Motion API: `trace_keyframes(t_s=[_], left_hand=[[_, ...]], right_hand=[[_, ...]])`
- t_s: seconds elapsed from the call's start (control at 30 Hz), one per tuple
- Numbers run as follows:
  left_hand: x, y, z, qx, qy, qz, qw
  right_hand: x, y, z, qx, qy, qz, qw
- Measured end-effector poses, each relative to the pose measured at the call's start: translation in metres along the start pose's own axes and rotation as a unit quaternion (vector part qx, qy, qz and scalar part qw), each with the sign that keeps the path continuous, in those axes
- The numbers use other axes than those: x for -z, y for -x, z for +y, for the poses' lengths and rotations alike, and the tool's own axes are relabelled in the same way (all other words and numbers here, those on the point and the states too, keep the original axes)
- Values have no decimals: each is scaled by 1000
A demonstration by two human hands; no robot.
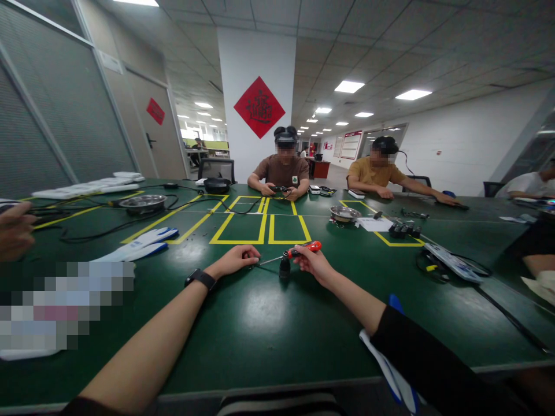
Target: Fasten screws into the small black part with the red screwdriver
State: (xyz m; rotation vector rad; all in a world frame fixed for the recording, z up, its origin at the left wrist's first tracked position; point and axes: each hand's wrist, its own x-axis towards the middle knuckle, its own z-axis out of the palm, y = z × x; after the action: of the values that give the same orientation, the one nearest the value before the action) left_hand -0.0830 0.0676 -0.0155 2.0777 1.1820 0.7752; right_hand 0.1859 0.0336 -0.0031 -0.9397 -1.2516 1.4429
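Right of the black cylinder (pixel 284 268), the right hand (pixel 315 266) clasps the screwdriver (pixel 300 251), pointing it past toward the left hand (pixel 236 260), whose grip I can't make out, and one slip could jab that hand!

Screwdriver handle (pixel 313 247), in right fingers (pixel 305 260): smooth plastic | shaft (pixel 271 261), left of them: metal | tabletop (pixel 264 332), beneath fingers: smooth, glossy

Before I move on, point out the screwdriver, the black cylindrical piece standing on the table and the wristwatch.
Screwdriver (pixel 312 247): head view, on its red handle.
Black cylindrical piece (pixel 284 267): head view, on its side.
Wristwatch (pixel 204 279): head view, on its dark band.
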Motion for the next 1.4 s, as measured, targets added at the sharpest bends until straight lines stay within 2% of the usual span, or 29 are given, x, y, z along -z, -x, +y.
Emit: trace_keyframes(t_s=[0.3, 0.73, 1.03, 1.2, 1.4], left_hand=[[9, 6, 10, -13, 10, -43, 999], [5, 2, -1, -33, -21, -35, 999], [5, 3, 2, -33, -38, -52, 997], [6, 4, 8, -9, -8, -53, 999], [7, 4, 8, -16, 23, -50, 998]], right_hand=[[0, 1, -2, -13, -6, -9, 1000], [-2, 3, -4, -20, -25, -44, 999], [2, -3, 1, -24, -70, 10, 997], [5, -5, 1, -34, -93, 22, 995], [6, -4, 1, -34, -99, 26, 994]])
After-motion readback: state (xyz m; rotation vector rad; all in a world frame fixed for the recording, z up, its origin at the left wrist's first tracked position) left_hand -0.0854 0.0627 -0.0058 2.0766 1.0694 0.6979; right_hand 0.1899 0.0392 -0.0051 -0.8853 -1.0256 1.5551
